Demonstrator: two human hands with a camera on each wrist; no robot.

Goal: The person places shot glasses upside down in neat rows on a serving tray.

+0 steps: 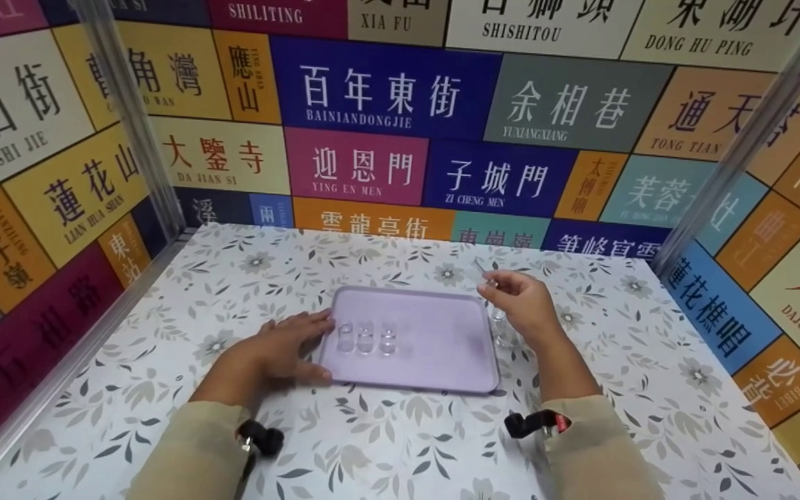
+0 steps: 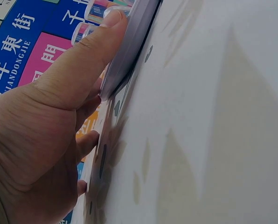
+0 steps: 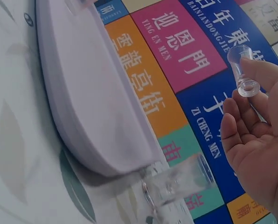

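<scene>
My left hand spans the left end of a lilac tray, fingers loosely extended, with the thumb at its rim in the left wrist view. Three small clear shot glasses stand in a row on the tray's left part. Beyond the tray's back right corner, my right hand is raised and pinches another clear shot glass between thumb and fingers, tilted in the head view. Under that hand, clear glass stands on the table by the tray's right edge; the right wrist view shows a shot glass there.
A floral-patterned cloth covers the table. Panels with colourful printed signs enclose the back and both sides, with clear corner posts between them. Small black cameras are strapped at both wrists.
</scene>
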